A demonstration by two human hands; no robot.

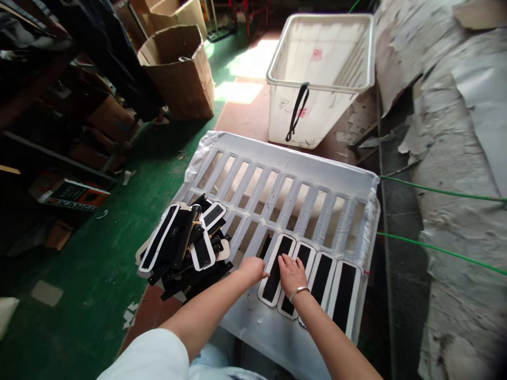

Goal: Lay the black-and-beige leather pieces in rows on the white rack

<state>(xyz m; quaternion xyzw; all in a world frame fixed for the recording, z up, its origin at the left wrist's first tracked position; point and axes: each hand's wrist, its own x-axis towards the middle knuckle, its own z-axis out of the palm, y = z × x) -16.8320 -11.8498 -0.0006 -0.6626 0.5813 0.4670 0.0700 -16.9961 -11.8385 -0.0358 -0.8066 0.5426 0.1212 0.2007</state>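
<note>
Head view, the only one here: four black strips with white rounded borders lie side by side in the lower middle of the frame, on a white slotted panel (285,158). The leftmost strip (272,285) is where both hands are. The right hand (292,273) lies flat and spread on its upper end and the next strip (285,309), with a silver bracelet (299,290) on the wrist. The left hand (253,268) is curled against the leftmost strip's left edge; can't tell if it's actually gripping. There's a messy pile of the same black pieces (186,248) at the panel's left corner.

Writing-wise, the white tub (320,79) at top centre has red marks, unreadable. The coloured box (73,195) at mid left has lettering too small to make out.
</note>
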